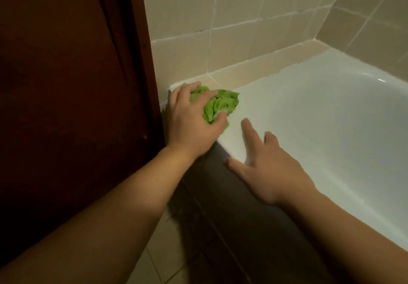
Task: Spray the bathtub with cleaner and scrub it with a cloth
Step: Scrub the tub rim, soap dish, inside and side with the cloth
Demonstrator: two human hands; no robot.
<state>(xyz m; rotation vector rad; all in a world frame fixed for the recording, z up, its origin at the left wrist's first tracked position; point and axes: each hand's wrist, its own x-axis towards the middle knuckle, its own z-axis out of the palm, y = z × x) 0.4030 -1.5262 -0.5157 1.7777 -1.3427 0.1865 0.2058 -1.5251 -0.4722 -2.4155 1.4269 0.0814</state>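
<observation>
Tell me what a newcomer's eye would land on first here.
The bright green cloth stands out most, bunched under the left hand at the corner of the white bathtub rim, beside the dark wooden door. Next comes the right hand, fingers spread, resting on the tub's near edge. Beige wall tiles fill the background.

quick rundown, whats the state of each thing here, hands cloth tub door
left hand: grips the green cloth, pressing it on the tub corner
green cloth: bunched up, on the rim by the wall
right hand: open, fingers spread, resting on the front rim, holding nothing
bathtub: white, no standing water visible in the part shown
door: dark wood, at the tub's end
</observation>
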